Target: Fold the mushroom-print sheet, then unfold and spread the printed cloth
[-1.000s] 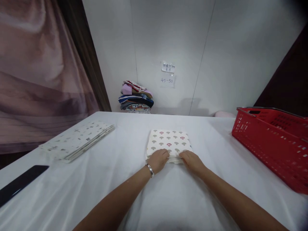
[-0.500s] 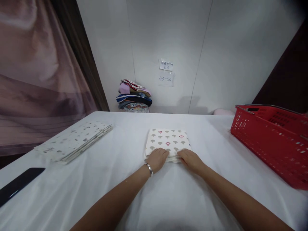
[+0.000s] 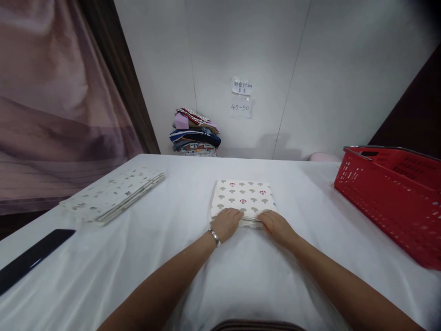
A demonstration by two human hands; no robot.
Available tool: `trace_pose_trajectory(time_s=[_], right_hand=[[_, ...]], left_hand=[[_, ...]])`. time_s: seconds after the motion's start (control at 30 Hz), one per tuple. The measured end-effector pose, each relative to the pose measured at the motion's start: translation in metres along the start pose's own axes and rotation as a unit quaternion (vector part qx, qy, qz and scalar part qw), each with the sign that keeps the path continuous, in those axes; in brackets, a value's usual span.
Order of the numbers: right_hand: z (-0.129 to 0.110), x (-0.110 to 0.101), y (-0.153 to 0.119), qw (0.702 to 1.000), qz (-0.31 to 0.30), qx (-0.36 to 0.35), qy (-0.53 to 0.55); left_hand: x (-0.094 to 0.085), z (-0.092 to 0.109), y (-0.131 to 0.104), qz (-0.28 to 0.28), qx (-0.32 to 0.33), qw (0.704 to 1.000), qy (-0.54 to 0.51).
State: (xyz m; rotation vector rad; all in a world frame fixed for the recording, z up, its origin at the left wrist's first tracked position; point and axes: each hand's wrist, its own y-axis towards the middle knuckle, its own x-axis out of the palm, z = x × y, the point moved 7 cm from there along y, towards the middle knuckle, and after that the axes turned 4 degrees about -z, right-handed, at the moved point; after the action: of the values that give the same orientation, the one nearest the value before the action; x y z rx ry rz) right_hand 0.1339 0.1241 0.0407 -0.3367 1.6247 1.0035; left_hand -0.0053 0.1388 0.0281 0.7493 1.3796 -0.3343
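Note:
A folded white cloth (image 3: 243, 195) printed with grey and red mushrooms lies on the white-covered table, in the middle of the head view. My left hand (image 3: 227, 224), with a silver bracelet at the wrist, is at the cloth's near left corner, its fingers wrapped over the near edge. At the near right corner, my right hand (image 3: 277, 226) grips the same edge with its fingers together. The thumbs are mostly hidden. Several folded layers show between the hands.
A stack of patterned folded cloth (image 3: 117, 195) lies at the left, with a dark flat object (image 3: 34, 257) nearer. A red basket (image 3: 389, 197) stands at the right. Piled fabrics (image 3: 195, 133) sit beyond the table's far edge, below wall notes (image 3: 241, 108).
The view has shifted slightly, so the table and objects appear a little higher and further right. Both hands keep their places at the cloth's near edge.

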Motion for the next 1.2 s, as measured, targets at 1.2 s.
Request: trace_pose_trajectory(time_s=[1.2], right_hand=[[-0.005, 0.005, -0.013, 0.998, 0.007, 0.032, 0.06]], left_hand=[[-0.035, -0.024, 0.0, 0.056, -0.108, 0.988, -0.098]])
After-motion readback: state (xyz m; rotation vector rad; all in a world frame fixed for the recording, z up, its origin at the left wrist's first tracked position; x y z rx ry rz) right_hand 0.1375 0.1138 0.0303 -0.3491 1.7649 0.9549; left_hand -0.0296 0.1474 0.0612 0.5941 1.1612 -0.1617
